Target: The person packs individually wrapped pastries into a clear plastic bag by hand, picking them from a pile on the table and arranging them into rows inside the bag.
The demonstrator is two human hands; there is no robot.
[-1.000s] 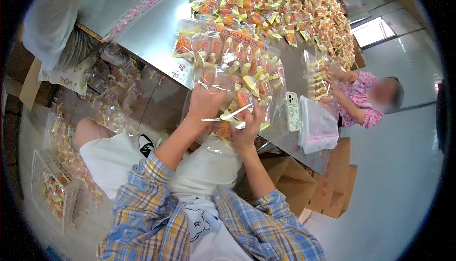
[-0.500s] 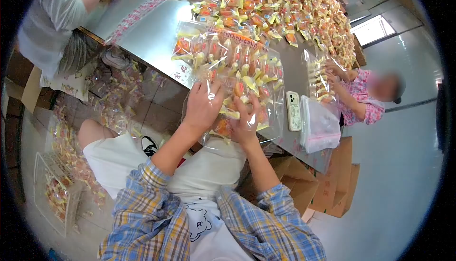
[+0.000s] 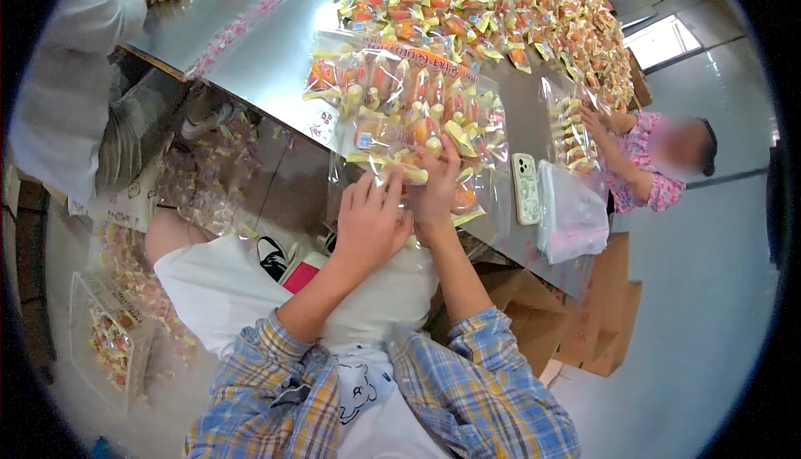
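Note:
A large clear plastic bag (image 3: 492, 125) with orange print lies at the near edge of the table. Inside are rows of small snacks in clear-and-yellow wrappers, among them an upright row (image 3: 417, 88). My left hand (image 3: 367, 221) is at the bag's near side, fingers bent and close together on the film. My right hand (image 3: 434, 188) is beside it, its fingers curled around a wrapped snack (image 3: 409, 174) at the near end of the bag. The fingers partly hide that snack, and glare on the film blurs the contact.
A heap of wrapped snacks (image 3: 467, 0) covers the far table. On the right are a phone (image 3: 526, 189), a stack of clear bags (image 3: 571, 213) and a co-worker (image 3: 642, 163) handling a filled bag. Cardboard boxes (image 3: 596, 317) stand below. Another person (image 3: 67, 83) works at left, above floor-level snacks and a basket (image 3: 108, 342).
My left hand has drawn back toward me, off the packets to the bag's near side. My right hand has shifted slightly up and right. The left person's arm has moved away leftward.

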